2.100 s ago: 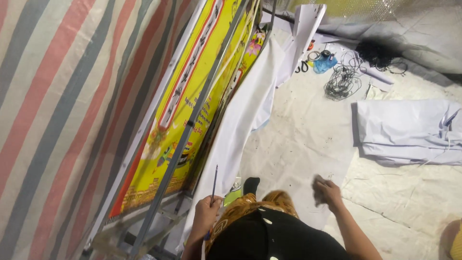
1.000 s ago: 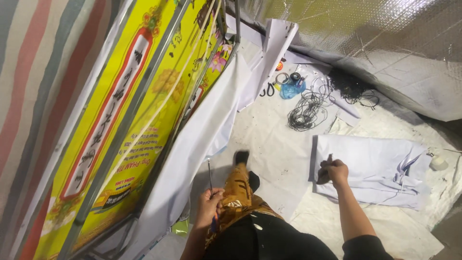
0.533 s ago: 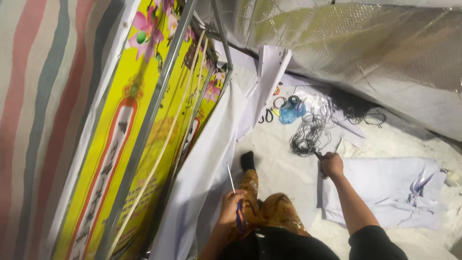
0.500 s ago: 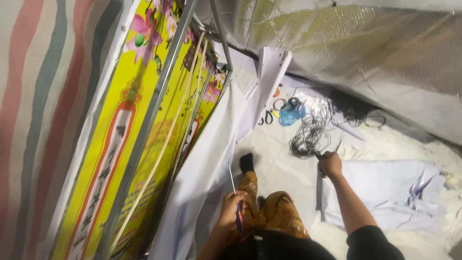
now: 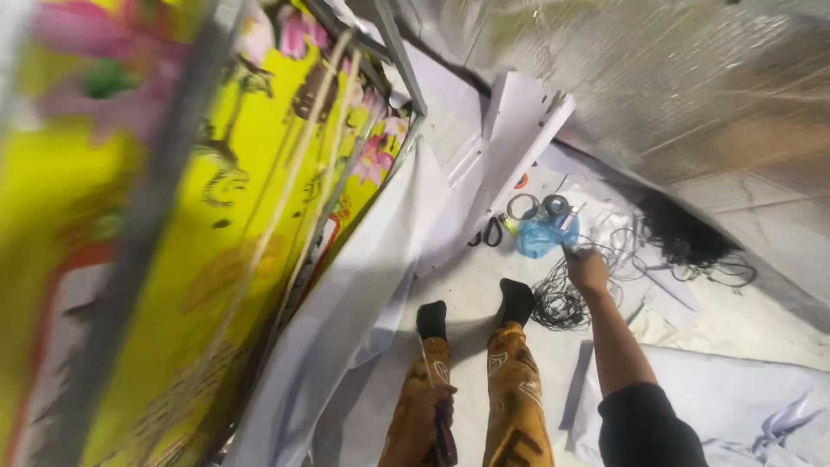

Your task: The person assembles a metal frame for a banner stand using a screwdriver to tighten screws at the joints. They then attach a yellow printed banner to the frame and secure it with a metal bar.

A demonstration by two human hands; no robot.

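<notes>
My left hand hangs low beside my patterned orange trousers and grips a thin rod or pen-like tool that points up along my leg. My right hand is stretched forward with its fingers closed around a small dark tool, just above a tangle of black wire on the floor. A blue plastic bag, tape rolls and black-handled scissors lie just beyond that hand. My feet in black socks stand on the white floor sheet.
Yellow printed banners on metal frames lean at the left, with white sheeting draped below. A silvery foil sheet rises at the back. A white printed sheet lies at lower right, more dark wire beyond.
The view has swung forward and closer to the floor items. My right hand has reached from the white sheet's edge toward the wire tangle and blue bag. My left hand has dropped lower.
</notes>
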